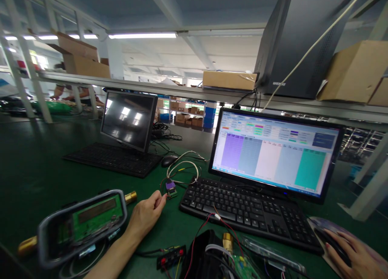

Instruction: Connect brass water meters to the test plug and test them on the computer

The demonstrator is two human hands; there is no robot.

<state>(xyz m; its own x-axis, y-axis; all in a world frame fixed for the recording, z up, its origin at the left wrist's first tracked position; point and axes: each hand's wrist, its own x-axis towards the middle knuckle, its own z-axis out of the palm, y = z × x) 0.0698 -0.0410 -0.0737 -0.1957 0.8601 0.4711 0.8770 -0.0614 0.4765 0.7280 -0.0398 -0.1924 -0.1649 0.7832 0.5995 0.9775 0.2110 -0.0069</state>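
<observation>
Head view: connector board [171, 189] lies lengthwise, pointing away.

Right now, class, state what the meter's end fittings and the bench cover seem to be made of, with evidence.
End fittings: probably brass; glossy golden-yellow metal sheen.
Bench cover: seemingly a dark green rubber or felt mat; dull, hardly any glare.

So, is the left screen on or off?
Off: the left screen is dark, only reflecting lights; the right screen shows a lit table.
</observation>
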